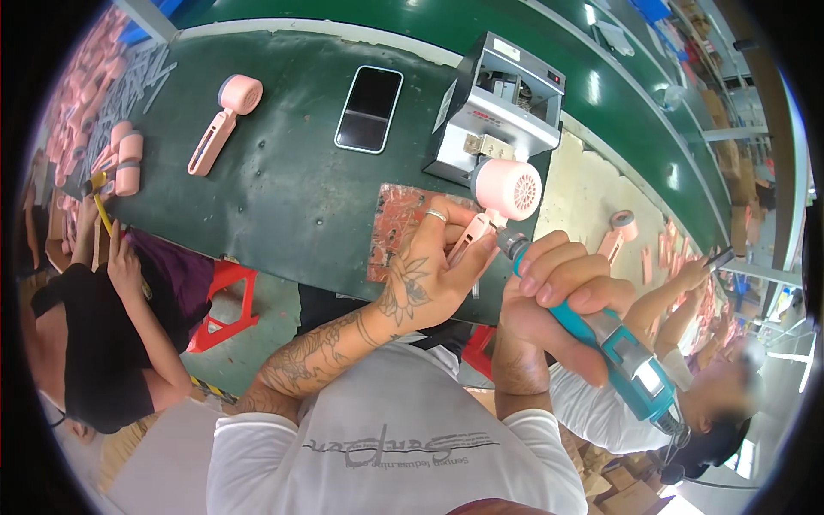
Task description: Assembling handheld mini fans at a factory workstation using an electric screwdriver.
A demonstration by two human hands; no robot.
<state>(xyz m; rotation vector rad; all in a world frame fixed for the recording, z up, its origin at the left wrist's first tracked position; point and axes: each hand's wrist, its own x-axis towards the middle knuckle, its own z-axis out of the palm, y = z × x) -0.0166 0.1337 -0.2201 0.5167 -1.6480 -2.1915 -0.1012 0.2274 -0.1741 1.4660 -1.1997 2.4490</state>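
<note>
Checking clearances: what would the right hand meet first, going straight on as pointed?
Probably the pink device in the left hand, met by the teal screwdriver in the right hand; whether they touch is unclear.

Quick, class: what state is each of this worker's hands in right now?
Left hand: closed, holding the pink device.
Right hand: closed, gripping the teal screwdriver.

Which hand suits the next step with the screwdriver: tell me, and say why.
Probably the right hand: it grips the screwdriver, pointed at the pink fan, while the left hand holds the fan by its handle.
</note>
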